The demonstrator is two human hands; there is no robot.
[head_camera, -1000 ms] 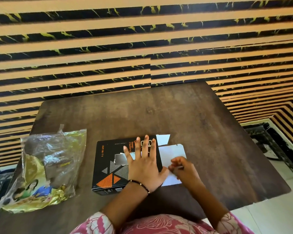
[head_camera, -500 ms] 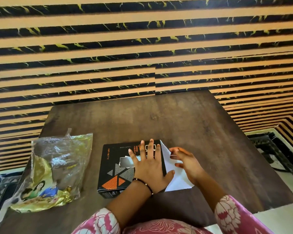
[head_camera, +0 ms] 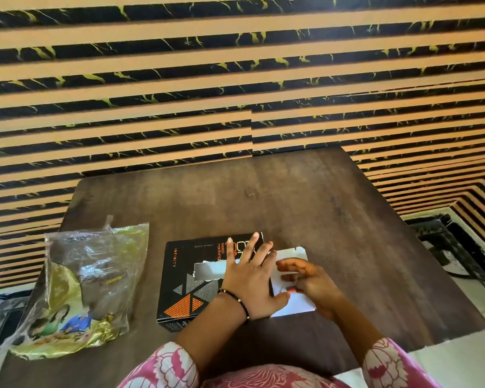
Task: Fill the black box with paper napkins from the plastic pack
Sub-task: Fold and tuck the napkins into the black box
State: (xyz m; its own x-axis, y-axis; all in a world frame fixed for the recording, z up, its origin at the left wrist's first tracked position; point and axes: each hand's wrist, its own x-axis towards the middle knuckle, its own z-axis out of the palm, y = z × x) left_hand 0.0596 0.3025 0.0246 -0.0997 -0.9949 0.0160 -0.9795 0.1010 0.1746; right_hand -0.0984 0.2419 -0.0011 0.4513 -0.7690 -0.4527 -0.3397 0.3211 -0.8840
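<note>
The black box [head_camera: 185, 278] lies flat on the dark wooden table [head_camera: 291, 197], printed with orange and grey triangles and with a torn slot in its top. My left hand [head_camera: 252, 278] rests flat on the box's right half, fingers spread. The box's white end flap [head_camera: 294, 303] lies open to the right on the table. My right hand [head_camera: 305, 281] is over that flap, fingers curled and touching it. The plastic pack [head_camera: 84, 287], clear and gold, lies crumpled to the left of the box, apart from both hands. No loose napkins are visible.
A striped black-and-tan wall [head_camera: 235, 79] rises right behind the table. Bare tabletop lies beyond and to the right of the box. The table's right edge drops to a pale floor with a dark patterned mat [head_camera: 459, 247]. My pink floral sleeves fill the bottom edge.
My right hand has shifted on the white flap, which stood folded up against the box half a second ago and now lies flat again. My left hand stays pressed on the box.
</note>
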